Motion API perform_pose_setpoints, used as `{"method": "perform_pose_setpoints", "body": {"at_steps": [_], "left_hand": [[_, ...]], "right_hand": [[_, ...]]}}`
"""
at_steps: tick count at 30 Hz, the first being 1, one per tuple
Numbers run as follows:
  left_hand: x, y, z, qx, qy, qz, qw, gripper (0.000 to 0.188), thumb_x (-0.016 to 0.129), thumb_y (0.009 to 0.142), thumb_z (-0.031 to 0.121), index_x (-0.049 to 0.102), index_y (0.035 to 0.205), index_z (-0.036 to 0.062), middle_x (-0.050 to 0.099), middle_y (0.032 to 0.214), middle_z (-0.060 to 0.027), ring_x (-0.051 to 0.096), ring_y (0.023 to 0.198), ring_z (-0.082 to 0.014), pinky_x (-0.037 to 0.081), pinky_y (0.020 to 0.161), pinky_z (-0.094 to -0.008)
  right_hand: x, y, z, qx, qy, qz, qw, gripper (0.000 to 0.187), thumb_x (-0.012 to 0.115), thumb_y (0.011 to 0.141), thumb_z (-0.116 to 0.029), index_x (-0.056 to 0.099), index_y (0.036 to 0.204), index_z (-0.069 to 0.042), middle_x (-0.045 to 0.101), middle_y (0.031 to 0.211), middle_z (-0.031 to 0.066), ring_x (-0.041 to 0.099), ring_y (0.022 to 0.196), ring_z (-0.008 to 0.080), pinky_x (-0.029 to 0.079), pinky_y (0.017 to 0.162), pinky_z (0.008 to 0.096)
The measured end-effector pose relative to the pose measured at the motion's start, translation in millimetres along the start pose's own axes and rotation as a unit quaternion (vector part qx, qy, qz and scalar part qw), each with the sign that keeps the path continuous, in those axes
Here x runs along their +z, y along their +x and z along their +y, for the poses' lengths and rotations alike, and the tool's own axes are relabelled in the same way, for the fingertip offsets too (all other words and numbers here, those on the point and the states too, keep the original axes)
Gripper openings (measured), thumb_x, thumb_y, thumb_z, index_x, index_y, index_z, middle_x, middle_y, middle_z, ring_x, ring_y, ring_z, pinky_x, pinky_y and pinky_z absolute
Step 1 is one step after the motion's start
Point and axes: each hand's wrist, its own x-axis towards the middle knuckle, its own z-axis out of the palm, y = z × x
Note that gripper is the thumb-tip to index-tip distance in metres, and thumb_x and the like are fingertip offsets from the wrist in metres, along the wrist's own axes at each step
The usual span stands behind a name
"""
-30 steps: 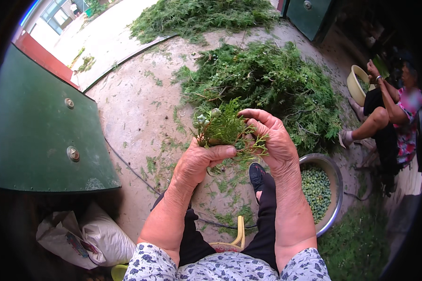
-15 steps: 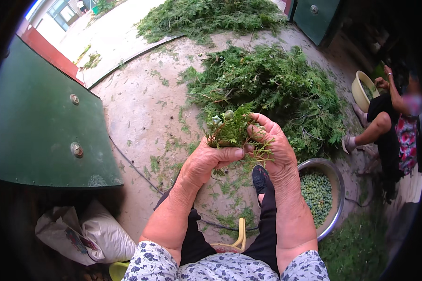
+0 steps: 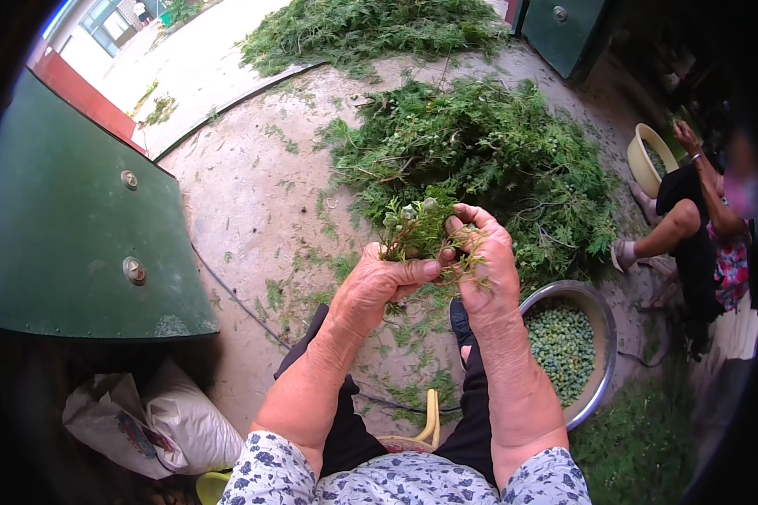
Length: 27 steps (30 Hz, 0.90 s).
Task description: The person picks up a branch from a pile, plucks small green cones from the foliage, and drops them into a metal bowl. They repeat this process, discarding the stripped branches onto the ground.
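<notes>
A small bunch of green evergreen sprigs point(image 3: 419, 229) with a few pale blue-green cones is held up in front of me. My left hand point(image 3: 370, 284) is closed round its lower stems, the thumb lying across them. At the bunch's right side, the fingers of my right hand point(image 3: 487, 261) are curled in a pinch, with thin sprig ends showing between them; whatever else is in the pinch is hidden. Below and to the right stands a metal basin point(image 3: 612, 341) partly filled with small green cones point(image 3: 564, 349). Beyond my hands lies a large heap of cut evergreen branches point(image 3: 480, 160).
Another heap of branches point(image 3: 370, 34) lies at the far doorway. At right a seated person point(image 3: 691, 223) works beside a cream basin point(image 3: 640, 164). Green metal doors point(image 3: 84, 219) stand left and far right. White sacks point(image 3: 189, 421) lie lower left; a cable point(image 3: 240, 295) crosses the littered floor.
Both hands still hold the bunch; the right fingers have shifted slightly along its right side. The seated person's raised hand has moved. The view has tilted a little.
</notes>
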Motion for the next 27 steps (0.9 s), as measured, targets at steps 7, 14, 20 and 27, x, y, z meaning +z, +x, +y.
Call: {"method": "perform_pose_setpoints", "body": {"at_steps": [7, 14, 20, 27], "left_hand": [[7.8, -0.2, -3.5, 0.056, -0.061, 0.069, 0.994, 0.024, 0.072, 0.073, 0.008, 0.06, 0.093, 0.0031, 0.059, 0.07, -0.0031, 0.045, 0.049, -0.005, 0.027, 0.041, -0.0176], [0.8, -0.9, -4.9, 0.045, -0.043, 0.031, 0.998, 0.022, 0.071, 0.073, 0.007, 0.06, 0.092, 0.0042, 0.06, 0.074, -0.0024, 0.048, 0.054, -0.0061, 0.029, 0.042, -0.0178], [1.4, -3.3, -10.9, 0.047, -0.009, 0.068, 0.997, 0.023, 0.072, 0.073, 0.005, 0.06, 0.093, 0.0057, 0.06, 0.079, 0.0013, 0.049, 0.062, -0.0063, 0.032, 0.048, -0.0173], [-2.2, 0.3, -12.6, 0.09, 0.043, 0.12, 0.988, 0.017, 0.073, 0.075, 0.01, 0.066, 0.09, 0.008, 0.059, 0.072, 0.0063, 0.046, 0.062, -0.0025, 0.035, 0.053, -0.02]], "right_hand": [[9.2, -2.1, -4.8, -0.135, -0.126, -0.005, 0.983, 0.013, 0.058, 0.084, -0.001, 0.057, 0.098, 0.0, 0.055, 0.078, -0.0004, 0.054, 0.067, 0.0061, 0.045, 0.054, 0.0193], [4.7, 0.6, 1.8, -0.065, 0.019, 0.002, 0.998, 0.017, 0.06, 0.084, -0.003, 0.056, 0.1, -0.002, 0.056, 0.077, 0.001, 0.054, 0.062, 0.0072, 0.043, 0.049, 0.0194], [-20.2, 13.3, -26.1, -0.134, 0.087, -0.009, 0.987, 0.018, 0.061, 0.084, -0.007, 0.052, 0.099, -0.004, 0.057, 0.078, 0.0053, 0.053, 0.064, 0.0129, 0.037, 0.047, 0.0228], [-9.7, -6.9, -35.8, -0.06, 0.015, -0.106, 0.992, 0.012, 0.063, 0.085, -0.015, 0.059, 0.089, -0.004, 0.059, 0.075, 0.0038, 0.052, 0.055, 0.0102, 0.034, 0.04, 0.0199]]}}
